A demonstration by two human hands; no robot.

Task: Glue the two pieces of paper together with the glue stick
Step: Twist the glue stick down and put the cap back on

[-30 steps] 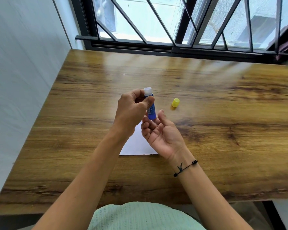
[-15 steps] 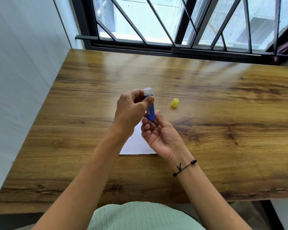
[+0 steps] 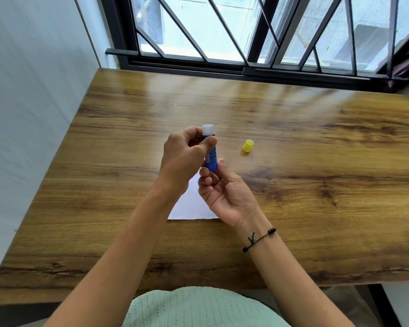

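Closing in on the base now: the right hand (image 3: 224, 192), which a second ago lay open and slack under the glue stick (image 3: 210, 153), has curled its thumb and fingers up around the bottom of the blue tube. The left hand (image 3: 183, 159) has hardly shifted, pinched firmly around the upper barrel just below the white neck, stick upright above the table (image 3: 316, 142). That's the change that matters: two hands on one tube, one steadying and one at the base, which looks like the set-up for twisting the glue out. The yellow cap (image 3: 248, 146) is off and stands on the wood to the right, well apart from the hands. Whether any glue shows above the white rim, I can't tell. Down beneath the wrists lies white paper (image 3: 189, 208), flat near the front edge; only one sheet can be made out, mostly hidden. No glue laid down yet, so the sticking itself is all ahead.
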